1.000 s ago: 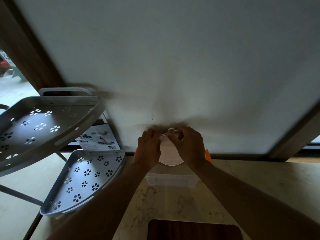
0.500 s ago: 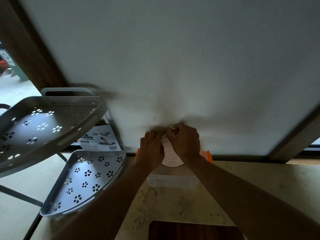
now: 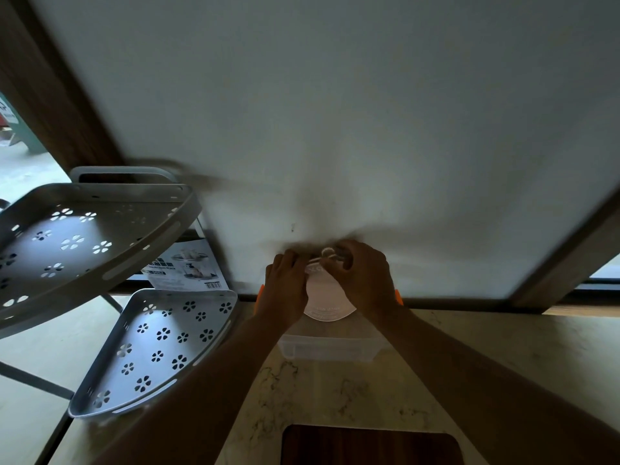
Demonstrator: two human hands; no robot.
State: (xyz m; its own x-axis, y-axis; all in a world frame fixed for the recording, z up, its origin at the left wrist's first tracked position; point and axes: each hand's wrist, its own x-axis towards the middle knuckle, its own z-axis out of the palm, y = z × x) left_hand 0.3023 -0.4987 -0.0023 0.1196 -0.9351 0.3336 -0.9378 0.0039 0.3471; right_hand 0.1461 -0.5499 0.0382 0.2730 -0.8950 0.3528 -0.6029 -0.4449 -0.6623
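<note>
Pale wall panel (image 3: 335,112) fills everything beyond my hands. Marbled tabletop (image 3: 486,357) runs under my forearms. Off to my left hand's side is a grey corner rack: upper shelf (image 3: 84,236) and lower shelf (image 3: 157,347), both punched with flower holes. A dark wooden board (image 3: 369,446) sits nearer me than the hands, cut off by the frame edge.

Directly below the hands is a clear container (image 3: 328,350), orange clip (image 3: 398,297) at its side. A printed leaflet (image 3: 188,266) leans further left, against the wall.

The white pouch (image 3: 327,297) hangs between my hands, over the container. Left hand (image 3: 287,286) pinches its top left edge. Right hand (image 3: 365,280) is curled round the top, where a small clear ring (image 3: 327,252) shows.

Handling, my guess: light, thin, limp and smooth-skinned, likely to slip. Best taken at the top seam, both sides, as now.

Hard to read: dim light and motion blur. The print on the pouch is illegible, my fingertips are hidden behind it, and whether the ring is a cap or a pull I cannot tell. The container's inside is blocked.
</note>
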